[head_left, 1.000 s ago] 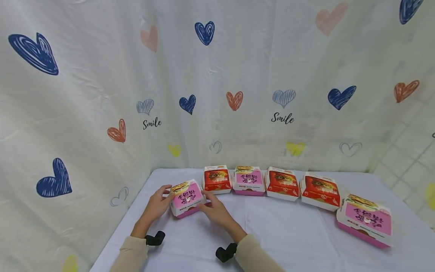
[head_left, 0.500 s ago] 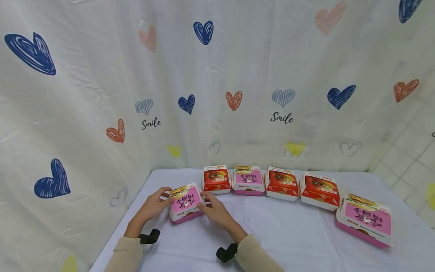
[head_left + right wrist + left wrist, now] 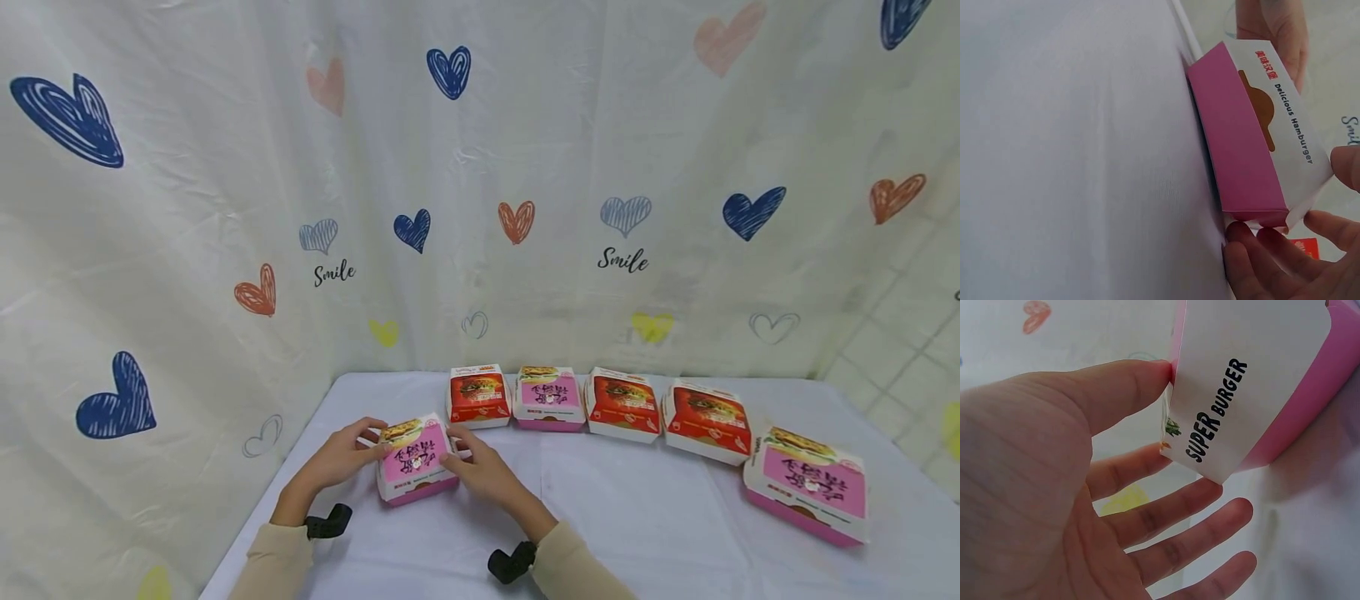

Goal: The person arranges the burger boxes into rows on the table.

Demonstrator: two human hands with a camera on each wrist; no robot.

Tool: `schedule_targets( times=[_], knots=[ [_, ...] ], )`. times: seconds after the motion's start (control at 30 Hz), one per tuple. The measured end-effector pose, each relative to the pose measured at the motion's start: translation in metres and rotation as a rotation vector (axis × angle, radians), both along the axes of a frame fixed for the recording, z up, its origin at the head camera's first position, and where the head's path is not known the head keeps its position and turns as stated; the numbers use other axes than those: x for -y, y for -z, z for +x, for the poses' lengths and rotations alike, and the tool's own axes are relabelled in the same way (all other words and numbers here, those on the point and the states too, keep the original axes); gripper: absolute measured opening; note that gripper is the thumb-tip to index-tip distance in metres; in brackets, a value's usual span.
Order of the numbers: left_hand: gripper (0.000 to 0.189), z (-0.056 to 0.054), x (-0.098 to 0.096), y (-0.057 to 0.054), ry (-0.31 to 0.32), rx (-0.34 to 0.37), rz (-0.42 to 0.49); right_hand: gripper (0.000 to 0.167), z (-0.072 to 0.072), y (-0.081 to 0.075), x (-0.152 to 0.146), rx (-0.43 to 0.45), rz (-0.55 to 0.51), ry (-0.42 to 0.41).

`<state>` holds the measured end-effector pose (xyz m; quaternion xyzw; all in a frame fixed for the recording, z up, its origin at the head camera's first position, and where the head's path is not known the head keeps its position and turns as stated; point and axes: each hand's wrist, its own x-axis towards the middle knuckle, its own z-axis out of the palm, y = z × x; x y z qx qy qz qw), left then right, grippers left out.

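Between both hands sits a pink and white burger box with a burger picture on its lid, at the left of the table in the head view. My left hand holds its left side; in the left wrist view the thumb lies on the lid edge beside the "SUPER BURGER" panel, and fingertips touch the far corner. My right hand grips the right side, with thumb on the lid edge and fingers at the side wall. The box's underside is hidden.
Along the back of the white table runs a row of burger boxes: a red one, a pink one, then two more red ones. At the right end stands another pink box. A heart-printed curtain hangs behind.
The pink burger box has moved toward me, away from the back row, and turned a little. Both hands moved with it, keeping their hold. The other boxes stayed put.
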<state>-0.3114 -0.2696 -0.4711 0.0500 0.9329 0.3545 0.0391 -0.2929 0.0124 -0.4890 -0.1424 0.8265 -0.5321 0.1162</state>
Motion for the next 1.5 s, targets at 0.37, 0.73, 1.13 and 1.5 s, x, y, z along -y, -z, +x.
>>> schedule_targets(
  times=[0.37,0.73,1.13,1.5],
  knots=[
    [0.049,0.005,-0.018,-0.005,0.032,0.003,0.003,0.054,0.004,-0.001,-0.02,-0.01,0.025,-0.02],
    [0.046,0.009,-0.038,-0.005,0.07,-0.012,0.017,0.051,0.009,-0.003,-0.038,-0.004,0.012,-0.026],
    [0.055,0.007,-0.061,0.007,0.091,-0.033,0.07,0.043,0.004,-0.001,-0.058,-0.009,0.018,0.003],
    [0.057,0.006,-0.076,0.015,0.11,-0.076,0.106,0.046,0.003,-0.004,-0.068,-0.019,0.011,0.031]
  ],
)
